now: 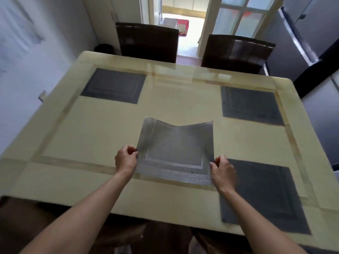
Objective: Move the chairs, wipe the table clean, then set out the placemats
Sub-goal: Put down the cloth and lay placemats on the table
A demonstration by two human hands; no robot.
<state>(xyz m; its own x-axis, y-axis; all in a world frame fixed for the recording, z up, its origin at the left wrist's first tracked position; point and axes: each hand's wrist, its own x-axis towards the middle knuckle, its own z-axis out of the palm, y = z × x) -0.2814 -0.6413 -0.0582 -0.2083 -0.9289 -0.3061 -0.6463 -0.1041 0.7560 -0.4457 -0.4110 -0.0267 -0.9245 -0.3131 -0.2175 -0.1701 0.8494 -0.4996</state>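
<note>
A grey woven placemat (174,149) hangs above the middle of the cream table (102,125), sagging along its far edge. My left hand (126,159) pinches its left edge and my right hand (222,171) pinches its right edge. Three more grey placemats lie flat on the table: one at the far left (113,85), one at the far right (251,105), one at the near right (262,197). Two dark chairs stand at the far side, one on the left (148,43) and one on the right (236,52).
A white wall runs close along the table's left side. A grey cabinet (300,33) stands at the right. Behind the chairs an open doorway (183,24) leads to a bright room. A dark seat (73,226) shows under the near table edge.
</note>
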